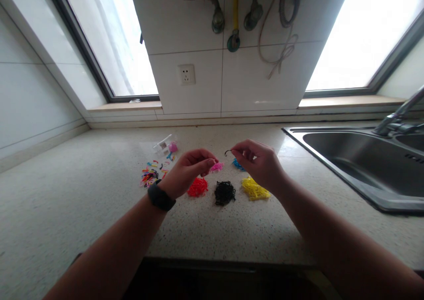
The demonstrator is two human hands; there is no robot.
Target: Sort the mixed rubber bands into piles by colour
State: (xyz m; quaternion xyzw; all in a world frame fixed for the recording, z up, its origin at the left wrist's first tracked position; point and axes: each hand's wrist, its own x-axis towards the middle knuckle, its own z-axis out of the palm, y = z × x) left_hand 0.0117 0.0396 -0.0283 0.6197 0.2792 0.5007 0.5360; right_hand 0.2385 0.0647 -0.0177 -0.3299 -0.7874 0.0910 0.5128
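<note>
My right hand [256,161] is raised over the counter and pinches a small dark rubber band [227,151] between thumb and forefinger. My left hand [188,170], with a dark watch on the wrist, is closed in a pinch just left of it; whether it holds anything is too small to see. Under the hands lie sorted heaps of small rubber bands: red [198,187], black [224,193], yellow [254,189], pink [217,166] and blue [237,164].
A scatter of mixed-colour bands [150,174] lies to the left, with a small white plastic piece [163,144] and a pink bit behind it. A steel sink [364,163] with a tap is set into the speckled counter [82,194] at the right. Tiled wall and windows stand behind.
</note>
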